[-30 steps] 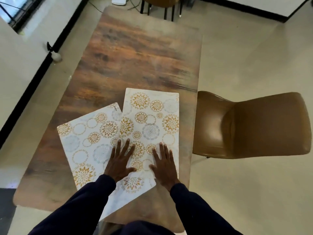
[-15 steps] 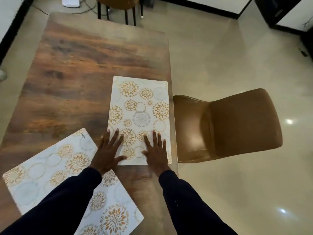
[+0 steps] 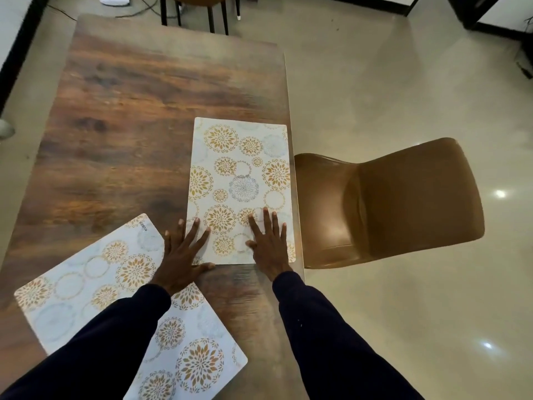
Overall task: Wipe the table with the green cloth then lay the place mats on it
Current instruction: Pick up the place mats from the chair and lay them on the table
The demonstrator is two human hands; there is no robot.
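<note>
Dark, streaked wood grain runs the length of a rectangular table (image 3: 129,111) standing on a pale, glossy floor (image 3: 375,82) that catches two points of light. One place mat (image 3: 242,174) – a thin, round-cornered rectangle printed with gold and grey floral medallions on white – lies flat and square against the table's right edge, its long side running away from the camera. Both hands press on its near end with fingers straight and spread, gripping nothing: the right hand (image 3: 268,246) is wholly on the mat, while the left hand (image 3: 181,255) straddles the near left corner, its outer fingers on bare wood and its thumb along the mat's near edge.

A second mat (image 3: 86,284) of the same pattern lies askew at the near left of the table, apart from the first. A dark sleeve (image 3: 109,336) covers much of it, the frame cuts off its near edge, and the small lettering at its far corner is hard to read.

A brown moulded chair (image 3: 389,203) with a smooth, leather-like sheen stands just beside the table's right edge – its legs are hidden. Only the dark legs and seat edge of another chair (image 3: 199,7) show at the far end.
</note>
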